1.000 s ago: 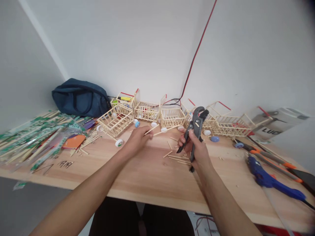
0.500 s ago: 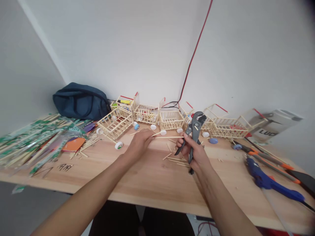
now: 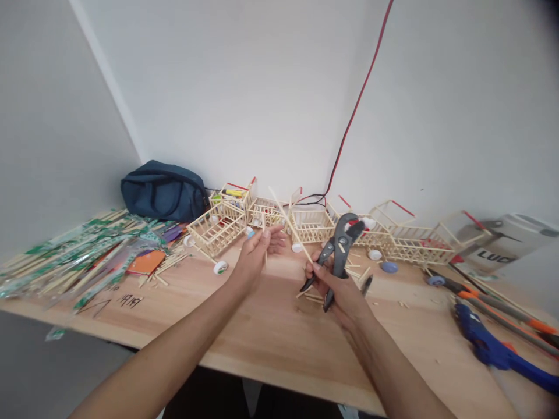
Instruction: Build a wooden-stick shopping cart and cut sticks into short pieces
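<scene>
My left hand [image 3: 261, 247] is raised over the table with a short wooden stick [image 3: 264, 238] upright by its thumb, its other fingers loosely spread. In my right hand [image 3: 334, 285] are the grey cutter [image 3: 341, 244], jaws up, and a long thin stick [image 3: 290, 224] that slants up to the left. Behind the hands stand several small stick-built carts [image 3: 311, 224] with bottle-cap wheels and red handles. Cut stick pieces [image 3: 314, 298] lie under and beside my right hand.
On the left are wrapped sticks [image 3: 65, 262], an orange card [image 3: 146, 262] and a blue bag [image 3: 163, 192]. At the right lie a blue glue gun [image 3: 489, 343], orange-handled tools [image 3: 502, 302] and a clear bag [image 3: 502, 244]. A red cable [image 3: 356, 110] hangs by the wall.
My hands have moved apart. The long stick, earlier level between them, now slants upward from my right hand. A short stick now stands upright at my left hand. The view has shifted slightly.
</scene>
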A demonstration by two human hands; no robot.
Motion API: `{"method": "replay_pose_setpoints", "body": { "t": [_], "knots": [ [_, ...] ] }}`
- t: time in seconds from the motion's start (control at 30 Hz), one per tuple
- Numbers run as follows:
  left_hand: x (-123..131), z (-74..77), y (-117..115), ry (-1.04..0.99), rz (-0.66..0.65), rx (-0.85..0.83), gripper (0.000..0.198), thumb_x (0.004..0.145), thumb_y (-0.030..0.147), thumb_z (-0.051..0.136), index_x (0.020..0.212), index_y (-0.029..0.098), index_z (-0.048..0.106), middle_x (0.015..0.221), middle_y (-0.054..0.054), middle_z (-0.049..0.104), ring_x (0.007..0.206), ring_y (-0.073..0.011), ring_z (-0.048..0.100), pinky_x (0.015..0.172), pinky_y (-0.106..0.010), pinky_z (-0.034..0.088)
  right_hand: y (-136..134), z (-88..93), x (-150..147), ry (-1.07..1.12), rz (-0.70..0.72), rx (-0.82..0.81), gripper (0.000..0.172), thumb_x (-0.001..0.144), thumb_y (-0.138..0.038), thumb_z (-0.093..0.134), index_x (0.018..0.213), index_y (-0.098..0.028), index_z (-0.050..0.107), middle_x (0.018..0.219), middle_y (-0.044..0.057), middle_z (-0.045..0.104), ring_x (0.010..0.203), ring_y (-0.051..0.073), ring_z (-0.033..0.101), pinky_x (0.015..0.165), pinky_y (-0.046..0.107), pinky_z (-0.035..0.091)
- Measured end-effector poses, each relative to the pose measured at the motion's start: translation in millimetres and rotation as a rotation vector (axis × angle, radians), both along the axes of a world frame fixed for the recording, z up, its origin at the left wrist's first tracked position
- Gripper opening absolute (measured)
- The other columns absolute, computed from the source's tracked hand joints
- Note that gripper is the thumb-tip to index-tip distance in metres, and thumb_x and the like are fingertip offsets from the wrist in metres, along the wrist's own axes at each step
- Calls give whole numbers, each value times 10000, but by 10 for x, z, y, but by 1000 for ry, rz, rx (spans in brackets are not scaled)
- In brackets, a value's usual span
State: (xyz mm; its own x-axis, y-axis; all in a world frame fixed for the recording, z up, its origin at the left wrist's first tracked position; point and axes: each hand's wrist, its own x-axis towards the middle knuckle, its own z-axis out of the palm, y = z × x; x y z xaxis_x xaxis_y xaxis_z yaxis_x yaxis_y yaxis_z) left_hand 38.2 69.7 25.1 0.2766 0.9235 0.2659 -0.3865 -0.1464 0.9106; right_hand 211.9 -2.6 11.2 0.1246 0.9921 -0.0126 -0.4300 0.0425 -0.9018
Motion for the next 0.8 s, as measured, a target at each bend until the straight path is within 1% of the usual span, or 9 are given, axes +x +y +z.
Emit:
{"method": "replay_pose_setpoints", "body": {
  "t": [0.07, 0.1, 0.17, 0.3, 0.4, 0.47, 0.57, 0.63, 0.8],
  "knots": [
    [58, -23, 5, -187, -200, -132, 369, 908, 425, 577, 1160, 159, 622, 1003, -105, 681, 873, -186, 648, 817, -323, 490, 5, -49, -71, -72, 33, -21, 389, 623, -360, 860, 883, -187, 628, 724, -7, 624, 676, 117, 565, 652, 252, 485],
    [74, -26, -1, -243, -263, -177, 350, 913, 399, 576, 1165, 159, 614, 982, -102, 680, 865, -186, 653, 823, -331, 495, 9, -74, -103, -115, 46, -27, 389, 631, -380, 851, 879, -182, 626, 719, -3, 627, 668, 121, 563, 640, 255, 479],
    [79, -19, -19, -298, -332, -231, 283, 933, 347, 553, 1129, 152, 614, 894, -76, 662, 799, -170, 649, 794, -323, 504, 17, -117, -157, -204, 71, -32, 379, 654, -417, 826, 868, -177, 624, 716, 5, 632, 659, 130, 560, 625, 264, 466],
    [36, 21, -38, -386, -352, -299, 169, 961, 251, 490, 929, 137, 610, 703, -5, 527, 614, -102, 542, 658, -244, 477, 16, -157, -227, -306, 135, -10, 346, 695, -448, 780, 859, -183, 629, 743, 13, 636, 687, 151, 572, 666, 289, 471],
    [11, 46, -21, -448, -373, -391, 190, 972, 219, 454, 851, 138, 576, 687, 5, 466, 572, -80, 471, 603, -207, 442, 0, -155, -246, -381, 207, 35, 319, 755, -460, 720, 910, -201, 616, 753, 10, 627, 683, 160, 565, 672, 302, 469],
    [5, 45, -1, -473, -391, -468, 200, 973, 209, 447, 827, 136, 563, 692, 5, 448, 558, -72, 441, 577, -189, 419, -12, -148, -248, -506, 226, 91, 266, 800, -438, 675, 907, -205, 603, 753, 7, 610, 694, 163, 555, 676, 299, 456],
    [13, 12, 24, -505, -435, -547, 230, 980, 207, 426, 810, 124, 556, 690, 7, 419, 546, -64, 411, 556, -176, 399, -27, -138, -251, -725, 180, 165, 195, 819, -388, 652, 856, -207, 593, 763, 1, 594, 708, 160, 537, 682, 289, 429],
    [29, -18, 25, -503, -447, -563, 233, 981, 214, 425, 815, 119, 558, 691, 6, 411, 549, -65, 410, 553, -175, 398, -37, -137, -260, -815, 127, 187, 185, 812, -384, 652, 837, -209, 595, 768, 1, 604, 695, 159, 532, 675, 288, 423],
    [71, -71, -22, -463, -439, -507, 187, 962, 240, 480, 813, 144, 539, 699, 6, 426, 553, -79, 418, 544, -192, 408, -48, -170, -300, -805, 25, 160, 195, 811, -396, 639, 822, -208, 592, 734, 7, 622, 659, 163, 538, 657, 292, 438]
  ]
}}
